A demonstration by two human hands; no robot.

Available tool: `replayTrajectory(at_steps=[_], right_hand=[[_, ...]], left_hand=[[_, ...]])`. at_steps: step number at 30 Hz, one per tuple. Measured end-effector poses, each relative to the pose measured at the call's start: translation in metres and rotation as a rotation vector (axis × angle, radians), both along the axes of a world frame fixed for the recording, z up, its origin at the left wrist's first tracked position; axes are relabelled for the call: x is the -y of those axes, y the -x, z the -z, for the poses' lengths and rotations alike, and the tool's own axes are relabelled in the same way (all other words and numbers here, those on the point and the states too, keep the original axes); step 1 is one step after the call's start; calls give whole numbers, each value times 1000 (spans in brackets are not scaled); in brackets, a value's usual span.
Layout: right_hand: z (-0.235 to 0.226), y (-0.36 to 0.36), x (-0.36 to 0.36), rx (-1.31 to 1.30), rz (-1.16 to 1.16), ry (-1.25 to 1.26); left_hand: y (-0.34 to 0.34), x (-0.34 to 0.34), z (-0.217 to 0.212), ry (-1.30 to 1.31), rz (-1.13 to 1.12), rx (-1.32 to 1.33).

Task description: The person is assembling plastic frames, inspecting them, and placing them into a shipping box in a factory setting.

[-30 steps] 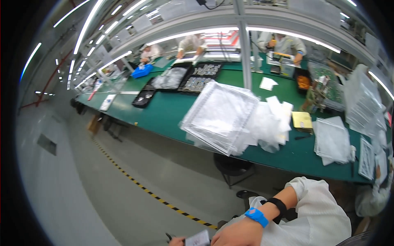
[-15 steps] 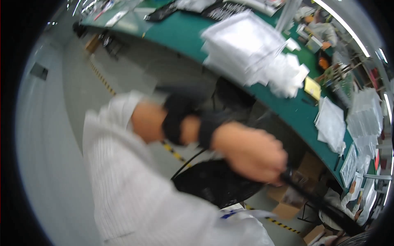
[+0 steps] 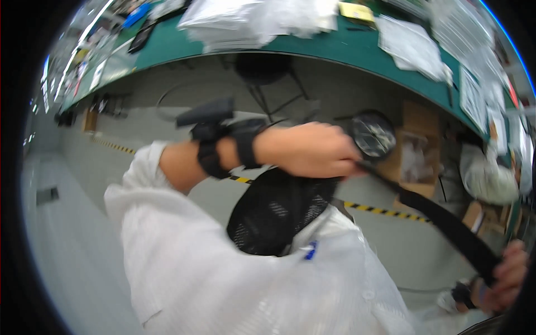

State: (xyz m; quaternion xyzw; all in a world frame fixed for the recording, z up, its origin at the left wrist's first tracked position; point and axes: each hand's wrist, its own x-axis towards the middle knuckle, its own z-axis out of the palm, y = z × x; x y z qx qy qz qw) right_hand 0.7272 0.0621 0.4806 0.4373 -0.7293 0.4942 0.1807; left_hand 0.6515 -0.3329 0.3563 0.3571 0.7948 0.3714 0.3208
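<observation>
My left hand [image 3: 314, 149] is closed on the narrow end of a black strap [image 3: 449, 223], held out in front of my body. The strap widens and runs down to the lower right, where my right hand [image 3: 507, 276] has its fingers closed around it; that hand is partly cut off at the picture's rim. Black bands [image 3: 245, 144] wrap my left wrist and forearm, with a dark flat device [image 3: 205, 111] on them. Below my left hand a black mesh bag [image 3: 273, 215] hangs against my white coat [image 3: 223, 279].
A long green table [image 3: 167, 53] curves across the far side, bearing white packets [image 3: 410, 47] and a yellow pad [image 3: 356, 12]. Beneath it stand a dark stool [image 3: 262, 70] and an open cardboard box [image 3: 420, 114]. Yellow-black tape [image 3: 385, 211] crosses the floor. A seated person [image 3: 488, 176] is at right.
My view has turned, so the table now lies across the top. My left hand sits higher and further left, still on the strap. My right hand has come into view on the strap's other end.
</observation>
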Motion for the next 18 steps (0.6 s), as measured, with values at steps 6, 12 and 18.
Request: replayTrajectory(at_steps=[6,12,18], right_hand=[[59,-57,18,270,-287,3],[33,-56,35,316,-804,-28],[42,-45,36,146,-781,71]], left_hand=[[-93,-5,59,220,166,270],[-132,13,62,461,203,676],[-133,30,54,-1,-13,582]])
